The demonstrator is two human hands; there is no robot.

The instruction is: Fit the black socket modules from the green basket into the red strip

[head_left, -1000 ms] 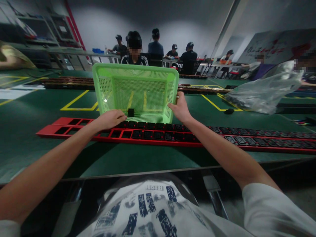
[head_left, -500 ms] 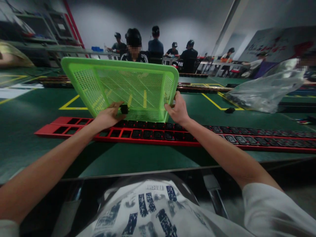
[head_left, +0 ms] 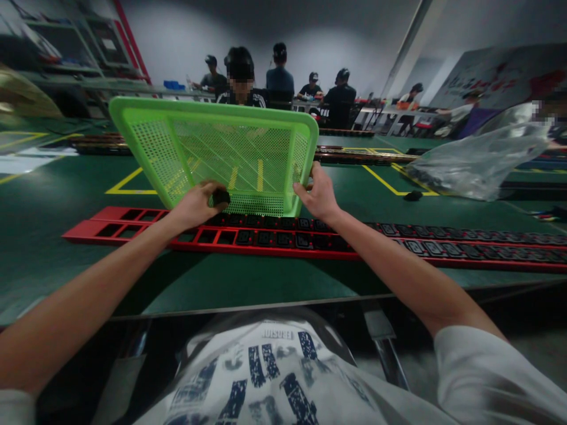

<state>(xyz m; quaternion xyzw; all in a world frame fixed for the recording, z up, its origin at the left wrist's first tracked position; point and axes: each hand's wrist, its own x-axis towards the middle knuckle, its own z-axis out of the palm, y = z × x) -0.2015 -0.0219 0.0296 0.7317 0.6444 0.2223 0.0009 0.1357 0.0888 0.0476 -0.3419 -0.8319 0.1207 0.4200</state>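
Note:
A green perforated plastic basket [head_left: 208, 109] is tipped up toward me above the table. My right hand [head_left: 319, 192] grips its right rim, thumb inside and fingers behind. Inside the basket's low side, my left hand [head_left: 195, 203] closes its fingers round a small black part [head_left: 221, 198], whose exact kind I cannot make out. Just below the basket lie long red rails [head_left: 97, 229] with square openings. Black square inserts [head_left: 283, 239] fill the openings from the middle to the right, while several openings at the left are bare.
A clear plastic bag [head_left: 478, 162] holding dark parts lies at the right, with a small black piece [head_left: 413, 196] beside it. Dark, shiny strips [head_left: 363, 154] run across the table behind the basket. Several people sit at the far tables.
My left hand's fingers have closed around the black part and turned it slightly. The basket has shifted a little, with my right hand still on its rim.

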